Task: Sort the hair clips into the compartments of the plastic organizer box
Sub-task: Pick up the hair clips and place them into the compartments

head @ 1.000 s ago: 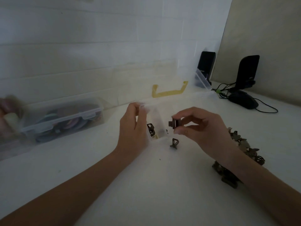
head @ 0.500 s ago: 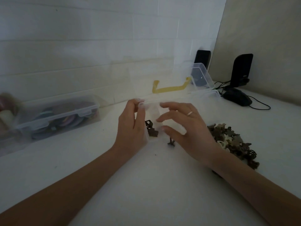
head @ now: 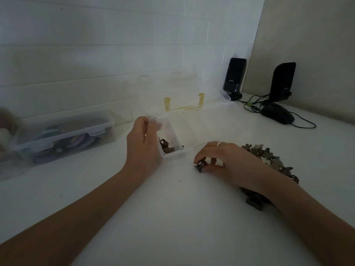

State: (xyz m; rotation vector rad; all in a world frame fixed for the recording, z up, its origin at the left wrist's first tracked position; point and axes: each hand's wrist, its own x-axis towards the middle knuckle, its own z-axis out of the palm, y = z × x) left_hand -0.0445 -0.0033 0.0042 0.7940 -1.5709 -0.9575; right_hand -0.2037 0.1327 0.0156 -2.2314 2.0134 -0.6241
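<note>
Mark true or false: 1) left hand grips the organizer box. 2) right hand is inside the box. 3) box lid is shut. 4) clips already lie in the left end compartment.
1) True: left hand grips the box at its left end.
2) False: right hand is on the table, pinching a clip.
3) False: lid stands open.
4) True: dark clips lie there.

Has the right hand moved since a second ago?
Yes. The right hand has dropped from beside the organizer to the table, nearer the clip pile, its fingers now pinching a loose clip.
</note>
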